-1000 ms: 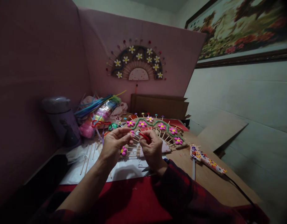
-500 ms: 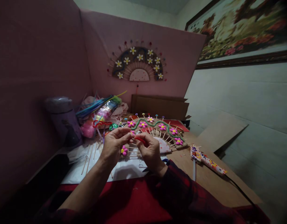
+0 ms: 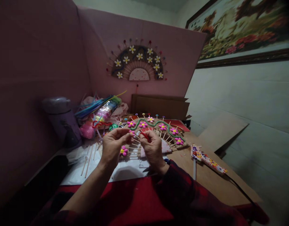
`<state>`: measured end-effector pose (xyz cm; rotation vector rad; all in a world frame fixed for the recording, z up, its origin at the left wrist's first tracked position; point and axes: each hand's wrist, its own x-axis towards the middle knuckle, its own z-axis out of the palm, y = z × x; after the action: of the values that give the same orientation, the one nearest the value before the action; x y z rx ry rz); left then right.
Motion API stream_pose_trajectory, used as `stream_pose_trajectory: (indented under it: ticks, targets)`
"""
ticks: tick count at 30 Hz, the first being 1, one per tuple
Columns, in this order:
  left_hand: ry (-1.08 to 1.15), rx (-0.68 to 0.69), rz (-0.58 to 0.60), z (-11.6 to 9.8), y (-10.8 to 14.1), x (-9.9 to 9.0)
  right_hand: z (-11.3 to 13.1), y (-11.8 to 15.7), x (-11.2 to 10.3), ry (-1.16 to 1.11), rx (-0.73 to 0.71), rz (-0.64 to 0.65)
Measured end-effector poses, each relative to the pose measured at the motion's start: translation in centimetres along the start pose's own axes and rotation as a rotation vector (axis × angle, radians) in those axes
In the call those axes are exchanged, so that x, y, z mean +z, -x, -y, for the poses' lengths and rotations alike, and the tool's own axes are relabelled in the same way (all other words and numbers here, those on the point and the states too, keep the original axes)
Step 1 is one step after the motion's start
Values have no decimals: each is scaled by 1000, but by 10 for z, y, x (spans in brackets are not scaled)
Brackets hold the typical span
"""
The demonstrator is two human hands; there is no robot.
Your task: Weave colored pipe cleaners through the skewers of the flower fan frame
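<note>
Above the table my left hand (image 3: 113, 142) is closed in a pinch, thumb against index finger. A thin pale strand or stick (image 3: 136, 135) runs from its fingertips toward my right hand. My right hand (image 3: 152, 149) is closed with a slim red strip (image 3: 144, 136) between thumb and fingers; its exact kind is too small to make out. Just behind both hands lies a half-round twine fan (image 3: 169, 128) with pink clay flowers, a green wavy cord and bead-tipped sticks. My hands hide part of its left side and its dotted white base (image 3: 166, 146).
A flower-patterned glue gun (image 3: 207, 159) with a cord lies at right on brown board. Loose sticks (image 3: 87, 161) rest on white paper at left, near a purple bottle (image 3: 62, 122) and bagged craft supplies (image 3: 107, 111). Scissors (image 3: 149, 171) lie under my right wrist. Another fan (image 3: 139, 56) hangs behind.
My hands have drawn slightly apart, and the pale strand between them now shows. The red strip in my right hand has tilted more upright. The view has shifted a little.
</note>
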<state>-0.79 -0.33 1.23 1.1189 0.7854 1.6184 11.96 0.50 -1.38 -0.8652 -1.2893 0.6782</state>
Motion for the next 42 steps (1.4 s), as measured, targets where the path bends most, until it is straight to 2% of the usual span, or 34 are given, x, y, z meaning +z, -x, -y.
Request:
stream_pose_trajectory:
  ticks: [3, 5, 8, 9, 13, 15, 17, 20, 23, 25, 27, 29, 32, 34, 37, 38, 40, 41, 42]
  targets:
    - [-63, 14, -20, -1, -1, 1, 1, -7, 0, -258, 148, -24]
    - [-157, 3, 61, 1, 2, 5, 2, -8, 0, -355, 179, 10]
    - [-265, -23, 226, 10, 7, 11, 4, -4, 0, -377, 185, 80]
    - [-297, -22, 227, 13, 8, 11, 4, -2, 1, -374, 196, 102]
    - [-328, -18, 88, 17, 6, 7, 4, 1, 2, -374, 207, 137]
    - [-272, -48, 143, 10, 6, 4, 4, -2, 1, -370, 183, 62]
    - [-199, -128, 308, -1, 9, 2, 4, -9, -4, -389, 170, -44]
    - [-184, -366, 733, -13, 19, 0, 3, -23, -14, -441, 144, -155]
    - [-252, -671, 1142, -14, 31, 1, 2, -38, -27, -468, 93, -307]
    - [-278, -814, 1304, -11, 37, 4, 0, -46, -34, -475, 34, -424]
    - [-276, -903, 1407, -7, 41, 7, -1, -51, -40, -457, -23, -516]
    - [-284, -946, 1439, -5, 42, 8, -1, -52, -41, -433, -32, -524]
    - [-297, -909, 1352, -4, 43, 9, 3, -46, -35, -436, 26, -363]
    - [-252, -777, 1322, -4, 42, 11, 5, -39, -29, -422, 47, -258]
    - [-184, -472, 1357, -4, 41, 13, 6, -31, -20, -359, 19, -214]
    - [-169, -447, 1360, -4, 41, 14, 6, -29, -19, -343, 8, -209]
    - [-156, -524, 1288, -2, 39, 13, 5, -26, -17, -315, -11, -201]
    - [-162, -579, 1211, -2, 38, 12, 4, -26, -17, -301, -21, -201]
    - [-158, -571, 1137, -2, 37, 12, 4, -25, -17, -287, -33, -209]
